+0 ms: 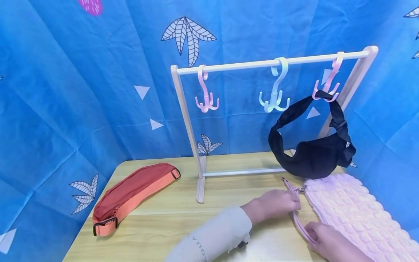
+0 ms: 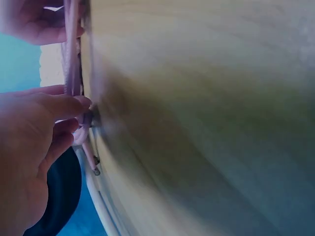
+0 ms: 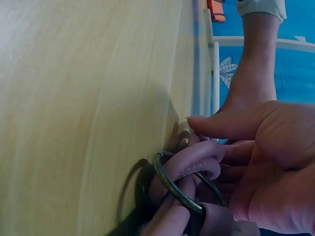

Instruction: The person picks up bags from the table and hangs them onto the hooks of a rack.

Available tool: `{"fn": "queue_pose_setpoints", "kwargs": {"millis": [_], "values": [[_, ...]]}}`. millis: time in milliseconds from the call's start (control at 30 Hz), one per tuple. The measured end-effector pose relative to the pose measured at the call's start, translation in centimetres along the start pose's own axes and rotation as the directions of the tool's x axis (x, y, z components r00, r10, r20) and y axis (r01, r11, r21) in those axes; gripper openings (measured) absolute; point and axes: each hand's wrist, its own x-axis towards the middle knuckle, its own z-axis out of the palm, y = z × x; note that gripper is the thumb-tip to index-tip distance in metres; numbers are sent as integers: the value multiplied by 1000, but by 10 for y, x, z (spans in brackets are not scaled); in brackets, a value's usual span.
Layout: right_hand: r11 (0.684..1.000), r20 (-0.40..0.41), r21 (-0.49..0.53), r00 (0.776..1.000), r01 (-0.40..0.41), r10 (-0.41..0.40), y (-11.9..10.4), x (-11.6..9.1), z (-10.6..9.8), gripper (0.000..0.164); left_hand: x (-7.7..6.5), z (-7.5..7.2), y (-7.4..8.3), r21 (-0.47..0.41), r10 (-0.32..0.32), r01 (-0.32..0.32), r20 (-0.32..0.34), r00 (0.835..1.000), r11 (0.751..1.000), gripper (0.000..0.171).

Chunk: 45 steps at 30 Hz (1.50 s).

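Note:
A pale pink quilted pouch (image 1: 353,211) lies at the right of the table, with a thin pink strap (image 1: 299,226) along its near left side. My left hand (image 1: 278,205) pinches the strap close to the metal clip by the pouch's corner; the left wrist view shows the thumb and fingers (image 2: 61,104) on it. Lower down, my right hand (image 1: 330,240) holds the strap's looped end between thumb and fingers. In the right wrist view a metal ring (image 3: 177,189) with the strap wound through it sits beside that hand's palm.
Behind stands a wooden rack (image 1: 229,66) with a pink hook (image 1: 205,91), a light blue hook (image 1: 275,87) and another pink hook (image 1: 328,80), from which a black bag (image 1: 311,156) hangs just above the pouch. A red waist bag (image 1: 137,189) lies at the left.

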Motion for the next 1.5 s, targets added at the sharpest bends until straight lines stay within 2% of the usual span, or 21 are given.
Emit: {"fn": "queue_pose_setpoints", "kwargs": {"millis": [100,233,433,600,800,1033,1333,1500], "values": [[999,14,0,999,-41,41,-2,1,2,17,0,1,3,-6,-4,4,17,1000,1000,22],[999,18,-17,999,-46,47,-4,1,2,15,1,-2,5,7,-13,13,39,999,1000,22],[996,-29,-79,999,30,-32,-5,-3,0,12,0,-2,6,34,-18,18,10,1000,999,29],[991,-37,-94,995,94,-98,-4,-7,-3,12,-2,1,4,-31,-23,23,14,1000,999,31],[988,-15,-70,991,134,-136,-4,-8,-10,14,-6,-1,2,-107,-31,35,40,999,994,26],[955,-16,-80,958,286,-288,-2,-11,-14,9,-9,-5,1,-173,-21,33,72,997,984,26],[945,16,-47,946,323,-323,-6,-11,-16,8,-19,-10,-3,-164,34,-23,67,997,986,20],[938,10,-61,940,341,-341,-8,-12,-18,12,-24,-10,-6,-175,40,-28,66,997,984,18]]}}
